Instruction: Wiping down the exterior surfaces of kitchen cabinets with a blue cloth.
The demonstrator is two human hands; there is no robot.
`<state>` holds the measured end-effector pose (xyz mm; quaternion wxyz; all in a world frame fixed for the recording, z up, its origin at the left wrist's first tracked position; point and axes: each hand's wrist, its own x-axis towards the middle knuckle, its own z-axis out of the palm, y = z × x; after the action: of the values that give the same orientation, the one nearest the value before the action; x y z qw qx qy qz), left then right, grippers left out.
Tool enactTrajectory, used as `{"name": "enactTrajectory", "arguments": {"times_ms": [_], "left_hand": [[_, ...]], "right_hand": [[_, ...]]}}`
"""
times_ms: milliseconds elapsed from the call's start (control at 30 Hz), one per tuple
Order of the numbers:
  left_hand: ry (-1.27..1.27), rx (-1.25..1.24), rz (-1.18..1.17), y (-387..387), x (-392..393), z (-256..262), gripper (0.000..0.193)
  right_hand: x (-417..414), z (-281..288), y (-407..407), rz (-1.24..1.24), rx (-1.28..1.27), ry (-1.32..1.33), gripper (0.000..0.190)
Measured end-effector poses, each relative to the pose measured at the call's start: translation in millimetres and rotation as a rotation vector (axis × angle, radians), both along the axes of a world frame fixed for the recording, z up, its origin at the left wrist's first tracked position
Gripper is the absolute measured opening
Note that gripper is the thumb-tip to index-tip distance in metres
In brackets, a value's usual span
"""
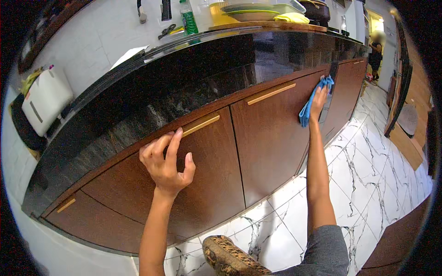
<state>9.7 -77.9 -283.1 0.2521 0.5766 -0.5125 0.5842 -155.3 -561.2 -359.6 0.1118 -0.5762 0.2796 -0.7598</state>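
My right hand (319, 100) presses a bunched blue cloth (307, 108) against the brown wooden cabinet door (269, 148), near its upper right corner. My left hand (166, 160) is at the neighbouring cabinet door (210, 165), fingers spread and holding nothing. Its fingertips reach the left end of a gold bar handle (202, 125); whether they touch it I cannot tell. Another gold handle (271, 94) runs along the top of the door that the cloth is on. Above the doors is a glossy black countertop front (207, 72).
On the counter are a green bottle (189, 19), stacked plates (250, 15) on a wooden board (269, 26), a yellow cloth (292, 18) and a dark pot (314, 12). A white appliance (46, 100) stands left. Marble-patterned tiles (359, 179) cover the floor. A person (375, 55) stands at the far doorway.
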Motion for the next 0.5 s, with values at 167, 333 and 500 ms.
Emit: {"name": "enactTrajectory", "arguments": {"times_ms": [167,333,500], "left_hand": [[-0.01,0.004,0.02,1,-2,1,0.048],[0.017,0.021,0.014,1,-6,2,0.049],[0.011,0.015,0.026,-1,-7,2,0.049]], "right_hand": [[35,-45,77,-0.061,0.169,-0.021,0.057],[82,-48,223,0.077,-0.154,0.189,0.062],[80,-31,267,0.197,-0.57,0.436,0.053]]}}
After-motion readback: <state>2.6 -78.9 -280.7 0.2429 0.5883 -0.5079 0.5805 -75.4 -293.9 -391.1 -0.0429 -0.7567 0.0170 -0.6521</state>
